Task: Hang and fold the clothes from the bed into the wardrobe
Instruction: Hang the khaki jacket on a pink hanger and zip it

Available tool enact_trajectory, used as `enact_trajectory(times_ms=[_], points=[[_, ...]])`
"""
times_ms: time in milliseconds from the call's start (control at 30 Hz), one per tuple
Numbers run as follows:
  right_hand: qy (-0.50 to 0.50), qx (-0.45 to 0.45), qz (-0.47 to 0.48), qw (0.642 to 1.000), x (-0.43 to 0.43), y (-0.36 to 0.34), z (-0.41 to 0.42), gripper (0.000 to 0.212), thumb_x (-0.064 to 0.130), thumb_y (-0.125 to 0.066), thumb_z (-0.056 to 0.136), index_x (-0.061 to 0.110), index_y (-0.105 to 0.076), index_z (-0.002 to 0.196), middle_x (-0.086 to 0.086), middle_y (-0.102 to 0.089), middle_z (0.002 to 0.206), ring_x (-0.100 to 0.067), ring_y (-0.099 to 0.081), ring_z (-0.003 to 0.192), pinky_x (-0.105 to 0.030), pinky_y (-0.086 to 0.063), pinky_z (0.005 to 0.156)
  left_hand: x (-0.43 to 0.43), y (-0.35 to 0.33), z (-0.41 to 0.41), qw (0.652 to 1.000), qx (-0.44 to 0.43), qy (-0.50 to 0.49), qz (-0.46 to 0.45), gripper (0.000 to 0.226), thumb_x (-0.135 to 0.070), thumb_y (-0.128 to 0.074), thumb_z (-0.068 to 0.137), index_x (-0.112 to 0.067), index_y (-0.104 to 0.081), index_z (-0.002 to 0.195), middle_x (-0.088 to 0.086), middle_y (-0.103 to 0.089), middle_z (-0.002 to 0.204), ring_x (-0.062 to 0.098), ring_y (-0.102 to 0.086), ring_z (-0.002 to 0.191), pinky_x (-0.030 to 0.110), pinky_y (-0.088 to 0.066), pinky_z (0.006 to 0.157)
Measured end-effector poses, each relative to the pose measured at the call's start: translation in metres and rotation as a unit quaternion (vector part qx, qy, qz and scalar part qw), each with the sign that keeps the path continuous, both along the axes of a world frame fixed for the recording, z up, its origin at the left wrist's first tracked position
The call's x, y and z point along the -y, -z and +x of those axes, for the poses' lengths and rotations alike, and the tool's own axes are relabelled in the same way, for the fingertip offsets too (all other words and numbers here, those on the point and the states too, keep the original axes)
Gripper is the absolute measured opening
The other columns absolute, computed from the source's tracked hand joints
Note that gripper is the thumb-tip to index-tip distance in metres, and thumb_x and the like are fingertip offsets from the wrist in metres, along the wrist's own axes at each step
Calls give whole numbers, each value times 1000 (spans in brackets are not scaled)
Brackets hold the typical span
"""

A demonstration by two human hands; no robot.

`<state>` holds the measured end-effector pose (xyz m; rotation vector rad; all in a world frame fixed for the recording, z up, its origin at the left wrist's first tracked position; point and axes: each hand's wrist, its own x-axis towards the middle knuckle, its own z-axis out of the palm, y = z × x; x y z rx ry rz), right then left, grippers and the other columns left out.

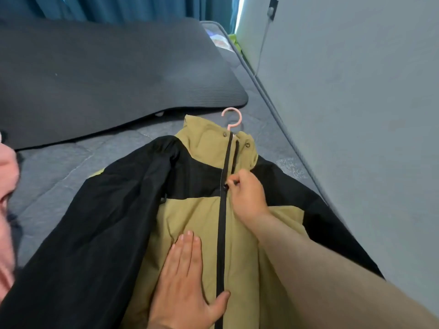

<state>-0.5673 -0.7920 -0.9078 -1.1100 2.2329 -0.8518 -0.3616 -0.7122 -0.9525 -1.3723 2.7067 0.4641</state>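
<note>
An olive and black jacket (190, 217) lies front up on the grey bed (54, 176). The pink hook of a hanger (232, 118) sticks out above its collar. A black zipper (221, 233) runs down the middle, closed up to chest height. My right hand (247, 198) pinches the zipper pull at the chest. My left hand (185, 279) presses flat on the olive front panel, left of the zipper, with straight fingers.
A dark grey ribbed mat (107, 74) covers the far part of the bed. A grey wall (356, 103) runs along the right side. Teal curtains (133, 8) hang at the back. Pink fabric (6, 205) shows at the left edge.
</note>
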Motion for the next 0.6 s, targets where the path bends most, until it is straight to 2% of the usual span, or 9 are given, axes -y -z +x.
enact_trajectory(times_ms=[67,133,200,233,300,333,367,500,600], points=[[0,-69,17,997,-7,20,3,12,11,-50,95,18,-59,94,8,-51,92,-11,-50,92,-27,-48,87,0,0,-5,1000,-12,5,-16,111,-72,-55,57,2,-45,139,20,-44,146,31,-41,132,39,-20,111],[-9,-95,-15,995,-5,27,2,15,8,-48,93,17,-60,92,5,-53,93,-13,-48,93,-32,-47,88,17,-18,-22,999,-43,-25,-20,91,-68,-50,62,-6,-59,128,13,-62,126,28,-58,113,41,-37,102],[-19,-102,-27,994,-1,29,0,15,7,-46,92,14,-60,91,2,-55,93,-15,-47,92,-33,-45,88,47,-37,-44,994,-89,-43,-55,75,-62,-46,70,-13,-62,124,5,-63,120,23,-61,108,40,-47,96],[-19,-107,-19,994,1,29,-1,15,8,-47,92,15,-60,92,2,-56,93,-14,-47,93,-31,-45,88,66,-43,-55,992,-100,-33,-74,76,-60,-44,74,-13,-56,133,6,-57,132,23,-55,122,39,-41,104],[-16,-116,-17,993,2,32,-3,14,9,-49,93,15,-61,93,2,-58,94,-13,-49,93,-28,-45,87,99,-40,-70,994,-73,-3,-81,91,-64,-36,80,-11,-22,152,7,-20,159,19,-14,148,37,-9,121],[-18,-118,-28,992,2,33,-4,14,8,-49,92,15,-62,91,2,-58,92,-13,-49,92,-26,-45,85,110,-33,-73,996,-61,-7,-65,98,-70,-31,79,-12,-7,154,6,-2,162,16,5,149,37,5,120],[-20,-114,-42,992,2,34,-4,15,8,-50,92,16,-62,89,4,-58,89,-12,-50,90,-23,-44,83,115,-24,-75,997,-52,-19,-49,103,-74,-29,77,-12,-1,154,5,6,162,14,14,147,38,11,118],[-6,-53,-69,996,3,34,-12,11,13,-56,93,20,-62,86,13,-56,82,-1,-51,81,-7,-37,72,114,2,-75,997,-47,-35,-50,107,-77,-35,73,-9,-13,153,7,-5,161,16,3,148,42,1,118],[-30,15,-32,999,19,15,-31,9,20,-62,91,18,-63,83,14,-59,76,1,-55,75,-13,-40,66,118,5,-76,997,-44,-31,-58,108,-77,-40,72,-7,-19,152,8,-12,160,18,-3,148,43,-5,117]])
